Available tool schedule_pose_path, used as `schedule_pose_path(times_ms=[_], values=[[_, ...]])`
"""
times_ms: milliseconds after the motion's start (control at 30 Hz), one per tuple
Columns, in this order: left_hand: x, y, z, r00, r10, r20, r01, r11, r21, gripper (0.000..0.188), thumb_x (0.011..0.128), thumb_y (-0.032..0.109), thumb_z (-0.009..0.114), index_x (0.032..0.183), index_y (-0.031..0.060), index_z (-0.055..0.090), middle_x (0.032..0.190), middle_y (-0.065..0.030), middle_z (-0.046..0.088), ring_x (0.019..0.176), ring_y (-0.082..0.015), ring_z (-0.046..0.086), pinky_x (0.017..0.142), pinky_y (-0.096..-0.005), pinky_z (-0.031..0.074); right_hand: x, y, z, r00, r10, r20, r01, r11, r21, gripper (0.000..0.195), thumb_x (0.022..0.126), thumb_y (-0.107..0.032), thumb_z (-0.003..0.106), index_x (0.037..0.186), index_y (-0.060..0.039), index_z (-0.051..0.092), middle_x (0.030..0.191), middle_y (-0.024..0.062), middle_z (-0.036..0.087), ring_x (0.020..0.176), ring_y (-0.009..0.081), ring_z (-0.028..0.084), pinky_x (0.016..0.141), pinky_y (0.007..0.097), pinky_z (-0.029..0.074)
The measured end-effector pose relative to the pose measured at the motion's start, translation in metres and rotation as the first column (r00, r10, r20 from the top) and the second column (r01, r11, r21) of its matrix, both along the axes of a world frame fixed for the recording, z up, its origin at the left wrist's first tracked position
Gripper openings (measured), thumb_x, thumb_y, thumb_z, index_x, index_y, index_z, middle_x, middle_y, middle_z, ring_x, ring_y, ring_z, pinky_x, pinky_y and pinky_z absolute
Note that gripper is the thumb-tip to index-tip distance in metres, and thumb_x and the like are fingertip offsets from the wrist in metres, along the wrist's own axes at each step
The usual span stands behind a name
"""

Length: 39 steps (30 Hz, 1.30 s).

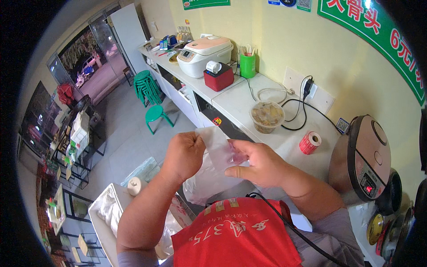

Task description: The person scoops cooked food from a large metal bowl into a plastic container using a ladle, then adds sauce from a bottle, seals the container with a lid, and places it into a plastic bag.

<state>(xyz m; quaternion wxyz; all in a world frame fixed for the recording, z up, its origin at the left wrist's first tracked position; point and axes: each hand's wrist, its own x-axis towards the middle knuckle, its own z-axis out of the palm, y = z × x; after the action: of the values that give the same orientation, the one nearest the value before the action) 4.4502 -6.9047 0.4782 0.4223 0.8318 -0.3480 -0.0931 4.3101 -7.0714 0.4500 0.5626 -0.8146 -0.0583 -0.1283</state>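
Note:
My left hand (pixel 182 154) is closed in a fist on the upper left edge of a thin, translucent white plastic bag (pixel 213 183). A pale flat strip of it spans the gap to my right hand (pixel 263 164), and the looser film hangs below, over my apron. At the right edge of the bag my right hand holds the film, thumb in front and fingers behind. Pinkish clear plastic shows at those fingertips; whether it is part of the bag I cannot tell. A lidded clear plastic tub (pixel 267 116) of brownish food stands on the counter beyond my right hand.
On the white counter (pixel 233 96) are a red label roll (pixel 310 143), a rice cooker (pixel 363 160), a red receipt printer (pixel 219 77), another cooker (pixel 205 53) and cables. A white box (pixel 103 213) with plastic bags stands by my left arm. A green stool (pixel 156 114) is on the floor.

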Motion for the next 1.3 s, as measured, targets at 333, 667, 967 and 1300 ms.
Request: schedule_pose_path(times_ms=[333,667,967,1300], values=[[-0.005,-0.004,0.006,0.923,0.051,-0.382,-0.049,0.999,0.016,0.049,0.102,0.028,0.040,0.074,-0.0062,0.062,0.057,-0.0030,0.049,0.053,-0.0114,0.040,0.049,-0.0331,0.036,0.000,-0.003,0.008,0.954,-0.182,-0.237,0.170,0.983,-0.072,0.019,0.089,-0.018,0.062,0.089,0.0001,0.068,0.071,0.0123,0.067,0.064,0.0181,0.064,0.061,0.0318,0.049],[0.009,-0.020,-0.027,0.906,0.092,-0.414,-0.144,0.985,-0.096,0.040,0.100,0.030,0.042,0.090,-0.0004,0.065,0.066,-0.0028,0.054,0.058,-0.0126,0.048,0.053,-0.0297,0.038,0.000,-0.024,-0.014,0.973,-0.135,-0.189,0.137,0.991,-0.004,0.016,0.084,-0.015,0.072,0.084,-0.0002,0.067,0.067,0.0039,0.066,0.053,0.0078,0.054,0.049,0.0247,0.042],[-0.057,-0.035,-0.044,0.899,0.032,-0.436,-0.092,0.989,-0.117,0.026,0.093,0.023,0.059,0.089,-0.0024,0.060,0.077,-0.0075,0.061,0.065,-0.0151,0.055,0.060,-0.0282,0.046,-0.004,-0.062,-0.033,0.903,-0.427,-0.053,0.430,0.901,0.060,0.020,0.079,-0.014,0.078,0.077,0.0003,0.064,0.064,0.0028,0.064,0.056,0.0050,0.051,0.050,0.0225,0.041],[-0.035,-0.105,-0.067,0.713,-0.166,-0.681,-0.051,0.957,-0.286,0.024,0.093,0.020,0.062,0.090,-0.0039,0.062,0.077,-0.0070,0.065,0.068,-0.0142,0.061,0.058,-0.0258,0.048,0.011,-0.072,-0.055,0.918,-0.389,-0.071,0.395,0.912,0.112,0.016,0.079,-0.014,0.073,0.084,-0.0006,0.067,0.075,0.0133,0.068,0.067,0.0180,0.066,0.062,0.0314,0.051]])
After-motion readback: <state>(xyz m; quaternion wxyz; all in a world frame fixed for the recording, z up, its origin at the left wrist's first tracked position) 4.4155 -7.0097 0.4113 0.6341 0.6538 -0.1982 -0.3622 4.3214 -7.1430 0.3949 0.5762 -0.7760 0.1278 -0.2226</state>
